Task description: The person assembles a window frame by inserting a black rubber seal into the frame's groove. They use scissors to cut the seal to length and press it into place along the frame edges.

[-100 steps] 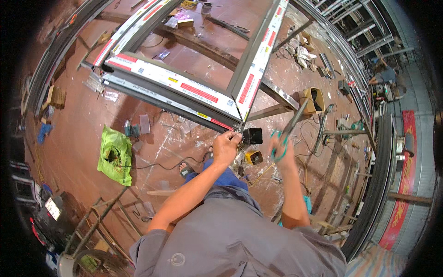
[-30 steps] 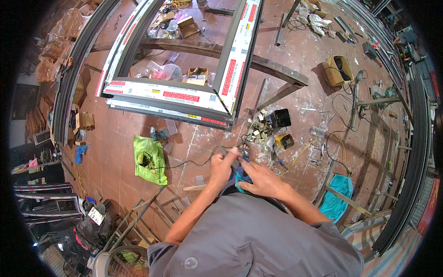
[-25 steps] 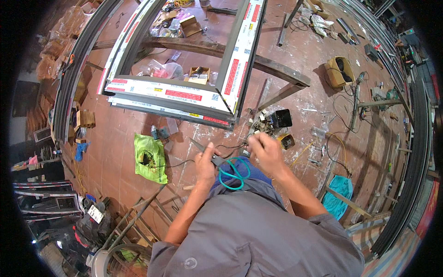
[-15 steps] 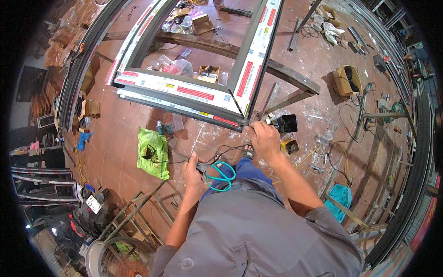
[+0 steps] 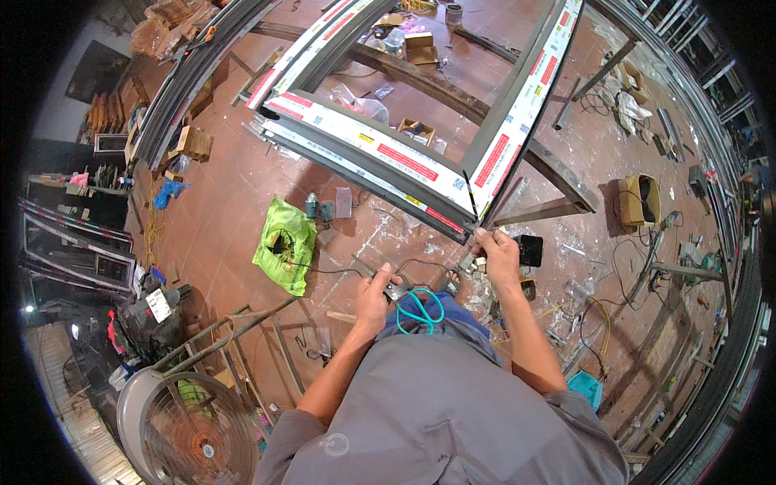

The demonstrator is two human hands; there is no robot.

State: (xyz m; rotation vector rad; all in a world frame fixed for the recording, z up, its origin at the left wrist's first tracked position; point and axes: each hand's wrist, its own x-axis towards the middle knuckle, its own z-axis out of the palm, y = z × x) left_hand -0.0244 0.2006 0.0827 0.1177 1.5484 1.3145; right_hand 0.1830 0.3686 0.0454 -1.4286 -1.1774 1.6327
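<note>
In my left hand (image 5: 373,303), closed in front of my waist, is a small grey hand tool (image 5: 394,291) with a teal cord loop (image 5: 422,311) hanging from it; its exact kind is hidden by my fingers. A thin black strip (image 5: 327,268) runs from a bright green bag (image 5: 284,252) to that hand, then loops on toward my right hand (image 5: 499,255). Fingers pinched, my right hand is at the near right corner of a large window frame (image 5: 412,166), which is covered in white and red protective film. The strip's end is hidden there.
Dark metal trestle bars (image 5: 424,81) support the frame. A standing fan (image 5: 190,428) is at the lower left. On the tiled floor are a cardboard box (image 5: 638,200), a black container (image 5: 529,250), cables and scraps. Long profiles (image 5: 719,388) line the right side.
My view has shifted, so the frame and floor items appear farther right. Both hands keep about the same hold; the right stays at the frame corner.
</note>
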